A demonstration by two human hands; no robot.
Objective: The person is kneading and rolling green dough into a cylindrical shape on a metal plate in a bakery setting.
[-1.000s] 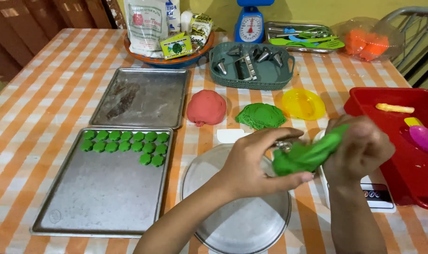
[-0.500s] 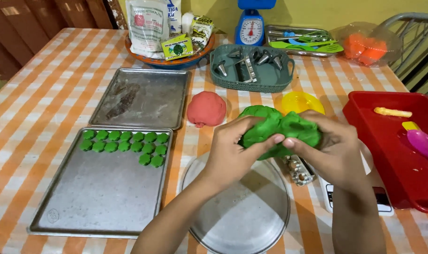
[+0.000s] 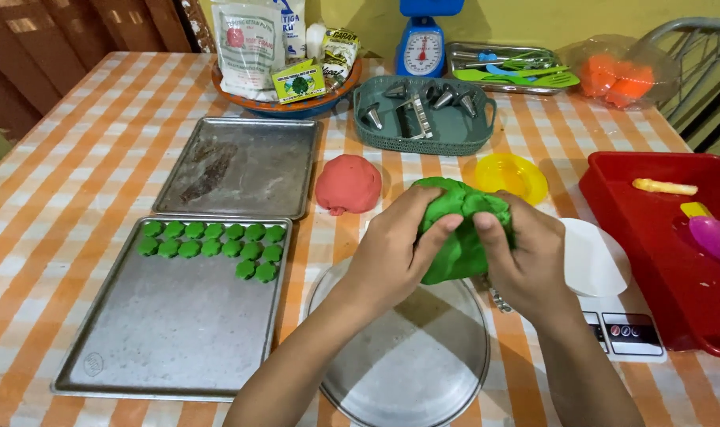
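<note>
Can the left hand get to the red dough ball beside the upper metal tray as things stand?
Probably yes, but not right away: the left hand is clamped on the green dough lump together with the right hand. The red dough ball lies close by on bare tablecloth, nothing between.

This was a home kitchen or dining room set up for baking. The bench wore an orange-and-white checked cloth, the sort found in a household rather than a shop. On it lay two metal baking trays, the nearer one carrying rows of small green dough pieces. At the far side stood a blue kitchen scale, a bowl of packeted ingredients and a green basket of metal piping nozzles. A lump of red dough sat mid-bench, a digital scale at the near right beside a red plastic tub. Wooden panelling and a yellow wall stood behind.
</note>
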